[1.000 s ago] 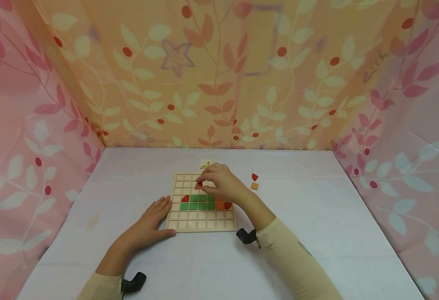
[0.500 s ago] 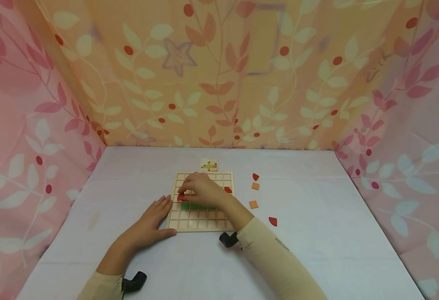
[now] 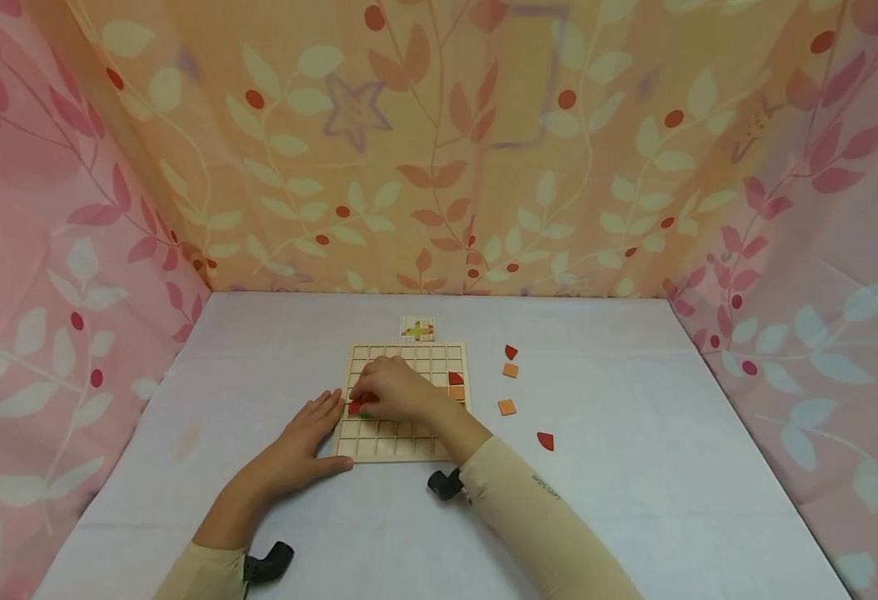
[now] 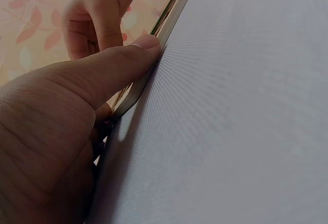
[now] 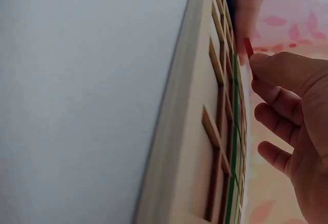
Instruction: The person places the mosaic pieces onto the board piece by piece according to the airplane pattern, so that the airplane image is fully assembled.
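Note:
My right hand (image 3: 397, 387) reaches across the wooden grid board (image 3: 409, 451) and pinches a red quarter-round tile (image 5: 249, 49) between thumb and fingers, close over the board's left columns. In the right wrist view the tile stands tilted at the fingertips, beside a row of green tiles (image 5: 234, 93). That hand hides most of the green row in the head view. My left hand (image 3: 304, 442) rests on the table along the board's left side, fingers extended; its thumb touches the near left corner. A red tile (image 3: 456, 378) and an orange tile (image 3: 456, 392) sit in the grid's right part.
A small pattern card (image 3: 418, 329) lies just behind the board. To the right, on the white cloth, are a red tile (image 3: 511, 352), an orange tile (image 3: 510, 370), another orange tile (image 3: 507, 407) and a red tile (image 3: 546, 442). Patterned curtains (image 3: 439, 167) surround the table.
My right hand has moved with a red tile from the board's upper middle to its left side, then slightly nearer. The left hand stays in place.

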The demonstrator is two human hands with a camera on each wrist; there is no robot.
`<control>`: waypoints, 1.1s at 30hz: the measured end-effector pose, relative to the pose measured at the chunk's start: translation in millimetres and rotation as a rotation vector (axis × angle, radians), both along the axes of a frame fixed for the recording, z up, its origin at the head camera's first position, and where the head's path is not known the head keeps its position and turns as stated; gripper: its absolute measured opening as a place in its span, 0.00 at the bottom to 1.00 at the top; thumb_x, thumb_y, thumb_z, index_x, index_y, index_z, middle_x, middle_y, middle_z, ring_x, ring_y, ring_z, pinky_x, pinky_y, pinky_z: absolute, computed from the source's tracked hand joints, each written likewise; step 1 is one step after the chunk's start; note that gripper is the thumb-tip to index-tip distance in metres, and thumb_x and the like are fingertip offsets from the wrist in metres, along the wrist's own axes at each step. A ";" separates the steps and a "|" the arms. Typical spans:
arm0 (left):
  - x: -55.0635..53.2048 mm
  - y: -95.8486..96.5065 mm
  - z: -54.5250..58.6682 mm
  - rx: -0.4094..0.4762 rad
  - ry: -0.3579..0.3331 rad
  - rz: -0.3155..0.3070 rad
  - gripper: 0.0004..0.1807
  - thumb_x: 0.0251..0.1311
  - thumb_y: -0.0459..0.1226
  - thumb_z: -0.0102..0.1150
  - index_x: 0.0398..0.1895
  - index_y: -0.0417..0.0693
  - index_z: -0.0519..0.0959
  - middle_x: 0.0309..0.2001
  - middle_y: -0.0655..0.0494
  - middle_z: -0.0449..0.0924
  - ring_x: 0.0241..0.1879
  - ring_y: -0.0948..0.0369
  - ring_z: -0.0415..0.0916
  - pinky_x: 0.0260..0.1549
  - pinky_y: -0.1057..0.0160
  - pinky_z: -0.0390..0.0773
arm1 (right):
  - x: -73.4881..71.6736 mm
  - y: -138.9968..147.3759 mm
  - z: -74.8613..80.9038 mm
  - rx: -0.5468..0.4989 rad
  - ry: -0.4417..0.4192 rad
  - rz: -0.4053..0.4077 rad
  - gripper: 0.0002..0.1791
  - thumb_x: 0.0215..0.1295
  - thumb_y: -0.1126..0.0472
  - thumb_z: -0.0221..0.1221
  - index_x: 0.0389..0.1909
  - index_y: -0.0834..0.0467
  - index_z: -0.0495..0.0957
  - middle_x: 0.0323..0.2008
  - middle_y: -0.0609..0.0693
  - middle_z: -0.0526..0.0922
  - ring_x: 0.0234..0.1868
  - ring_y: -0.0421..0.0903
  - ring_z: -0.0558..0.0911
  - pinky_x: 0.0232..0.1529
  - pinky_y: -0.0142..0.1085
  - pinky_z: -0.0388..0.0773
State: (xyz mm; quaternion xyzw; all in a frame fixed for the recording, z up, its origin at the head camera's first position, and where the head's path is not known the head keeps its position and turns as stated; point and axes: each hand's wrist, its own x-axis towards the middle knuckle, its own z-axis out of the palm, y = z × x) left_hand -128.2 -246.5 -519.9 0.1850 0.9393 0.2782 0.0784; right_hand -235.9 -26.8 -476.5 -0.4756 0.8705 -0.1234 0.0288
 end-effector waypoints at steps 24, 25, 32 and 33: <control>-0.9 -1.3 -1.4 0.008 0.016 -0.016 0.58 0.57 0.61 0.70 0.82 0.43 0.53 0.83 0.49 0.45 0.83 0.46 0.37 0.77 0.37 0.45 | -0.9 -9.7 -7.6 0.014 -0.073 -0.034 0.12 0.64 0.49 0.70 0.47 0.41 0.89 0.40 0.34 0.82 0.47 0.35 0.75 0.55 0.40 0.69; -1.1 -1.5 -1.8 0.009 0.017 -0.016 0.58 0.57 0.61 0.70 0.82 0.43 0.53 0.83 0.49 0.45 0.83 0.46 0.37 0.77 0.37 0.45 | -1.1 -9.8 -7.7 0.014 -0.075 -0.036 0.12 0.64 0.48 0.70 0.47 0.41 0.89 0.40 0.33 0.82 0.48 0.35 0.75 0.56 0.40 0.69; -1.4 -1.1 -2.0 0.021 0.011 -0.012 0.59 0.56 0.62 0.69 0.82 0.44 0.53 0.83 0.49 0.45 0.83 0.46 0.37 0.76 0.36 0.44 | -1.0 -10.6 -8.0 0.023 -0.074 -0.037 0.12 0.64 0.47 0.70 0.47 0.39 0.89 0.41 0.32 0.83 0.50 0.35 0.76 0.58 0.41 0.71; -1.5 -1.1 -2.1 0.022 0.011 -0.011 0.59 0.56 0.63 0.69 0.82 0.44 0.53 0.83 0.49 0.45 0.82 0.46 0.37 0.76 0.36 0.45 | -0.5 -10.6 -7.9 0.025 -0.076 -0.037 0.12 0.64 0.47 0.70 0.48 0.39 0.89 0.41 0.33 0.83 0.50 0.35 0.76 0.57 0.41 0.71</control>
